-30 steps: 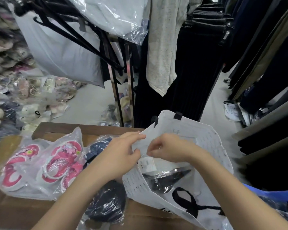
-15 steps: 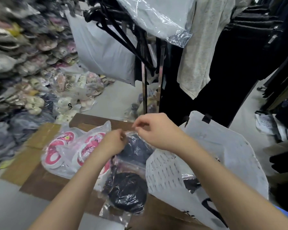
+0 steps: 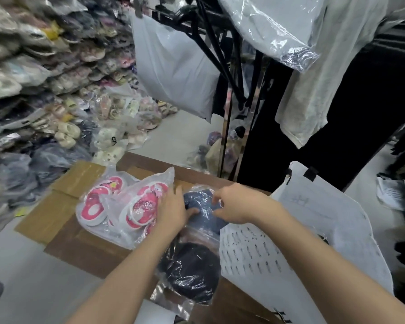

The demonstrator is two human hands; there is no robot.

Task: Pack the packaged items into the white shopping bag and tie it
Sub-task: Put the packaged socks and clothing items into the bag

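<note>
A white shopping bag [image 3: 313,230] with black lettering and black handle tabs stands open at the right of a cardboard surface [image 3: 63,213]. To its left lies a clear packet holding a blue-grey garment [image 3: 202,206], and both hands are on it. My left hand [image 3: 172,211] grips its left side. My right hand [image 3: 237,204] pinches its top right plastic. Below it lies a packet with a black item [image 3: 192,270]. Two clear packets of pink and white shoes [image 3: 124,204] lie further left.
Stacks of bagged shoes [image 3: 45,78] fill the shelves and floor at the left. A clothes rack [image 3: 227,136] with hangers, a hanging white plastic bag [image 3: 173,71] and dark garments stands behind the cardboard. Papers [image 3: 393,192] lie on the floor at the right.
Both hands left the mouth of the white bag and moved left to the blue-grey packet, which they now hold. The view has swung left and down.
</note>
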